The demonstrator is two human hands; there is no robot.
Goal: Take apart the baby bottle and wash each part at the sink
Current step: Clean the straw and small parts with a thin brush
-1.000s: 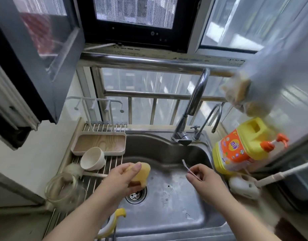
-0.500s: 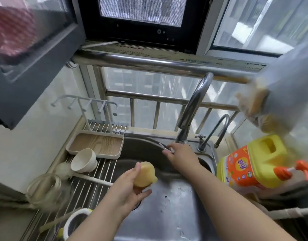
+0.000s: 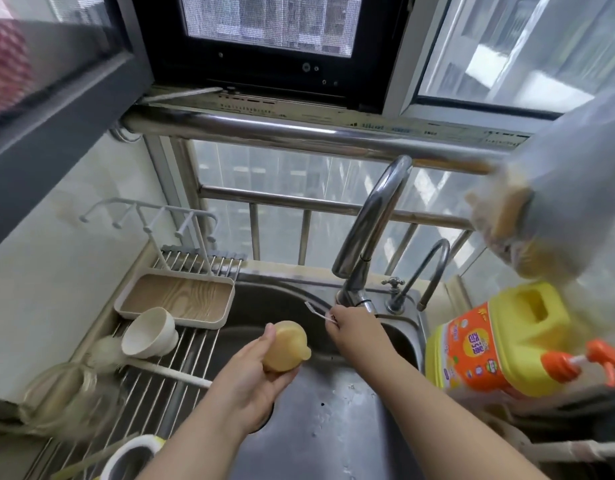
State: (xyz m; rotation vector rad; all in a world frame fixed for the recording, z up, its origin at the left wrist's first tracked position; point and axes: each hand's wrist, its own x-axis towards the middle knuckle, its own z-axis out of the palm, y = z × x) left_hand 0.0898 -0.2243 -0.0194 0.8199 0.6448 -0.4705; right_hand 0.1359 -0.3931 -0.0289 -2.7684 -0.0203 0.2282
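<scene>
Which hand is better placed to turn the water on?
The right hand, probably: it is up by the tap's base, though it pinches a thin brush. The left hand holds the yellowish teat lower over the sink.

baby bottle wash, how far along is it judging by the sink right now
Done: the bottle is apart; a clear bottle body and a white cap lie on the drying rack. In hand: the left hand holds the yellowish teat, and the right hand pinches a thin brush at the tap base. No water is visibly running, so scrubbing and rinsing the teat look still to do.
</scene>
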